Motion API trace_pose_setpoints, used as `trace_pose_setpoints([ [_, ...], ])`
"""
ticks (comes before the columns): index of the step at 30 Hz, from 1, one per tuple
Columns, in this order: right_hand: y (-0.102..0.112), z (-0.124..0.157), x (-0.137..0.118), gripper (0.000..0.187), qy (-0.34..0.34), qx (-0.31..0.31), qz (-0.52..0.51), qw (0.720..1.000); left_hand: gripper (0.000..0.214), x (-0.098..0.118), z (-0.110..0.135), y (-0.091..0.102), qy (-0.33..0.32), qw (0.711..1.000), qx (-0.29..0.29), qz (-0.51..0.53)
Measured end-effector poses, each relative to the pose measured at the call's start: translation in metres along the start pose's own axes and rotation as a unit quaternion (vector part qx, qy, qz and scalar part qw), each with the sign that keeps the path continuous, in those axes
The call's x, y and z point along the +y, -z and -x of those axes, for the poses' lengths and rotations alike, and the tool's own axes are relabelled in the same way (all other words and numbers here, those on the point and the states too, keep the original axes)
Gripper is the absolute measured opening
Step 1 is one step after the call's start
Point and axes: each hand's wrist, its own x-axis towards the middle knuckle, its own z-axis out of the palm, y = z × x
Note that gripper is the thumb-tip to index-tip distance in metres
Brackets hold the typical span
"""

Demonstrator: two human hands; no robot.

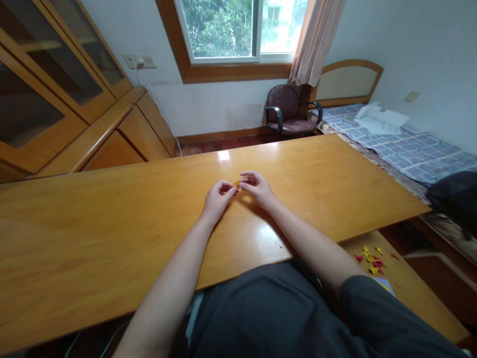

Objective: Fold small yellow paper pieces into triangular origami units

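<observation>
A small piece of folded yellow paper [237,183] is held just above the table [130,219], between the fingertips of both hands. My left hand [218,198] pinches its left side between thumb and fingers. On the other side, my right hand [258,187] grips it with thumb and forefinger, the other fingers curled. The fingers cover much of the paper, so its exact folded shape is hard to make out.
On a lower surface [417,286] at the right lie several small yellow and red folded papers [372,259], beside a stack of paper [383,285]. A chair [285,109] stands beyond the table, a bed [421,149] to the right, a cabinet [108,141] to the left.
</observation>
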Motion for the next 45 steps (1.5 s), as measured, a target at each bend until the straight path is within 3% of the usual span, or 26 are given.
trace_pose_setpoints([
  [5, -0.0023, 0.0018, -0.0053, 0.044, 0.002, 0.006, 0.009, 1.000, 0.026, 0.0032, 0.0007, -0.0002, -0.015, 1.000, -0.005, -0.007],
  [20, -0.0053, 0.0027, -0.0020, 0.040, 0.009, -0.005, 0.015, 1.000, 0.028, 0.0021, 0.0011, -0.0003, 0.029, 0.997, -0.031, 0.065],
  [27, -0.0060, 0.0036, -0.0011, 0.039, -0.003, -0.018, 0.008, 1.000, 0.035, 0.0035, 0.0012, -0.0030, 0.046, 0.994, 0.001, 0.098],
  [45, -0.0054, 0.0049, -0.0030, 0.032, -0.012, -0.034, -0.008, 0.999, 0.034, 0.0089, 0.0020, -0.0022, 0.078, 0.992, -0.002, 0.099],
])
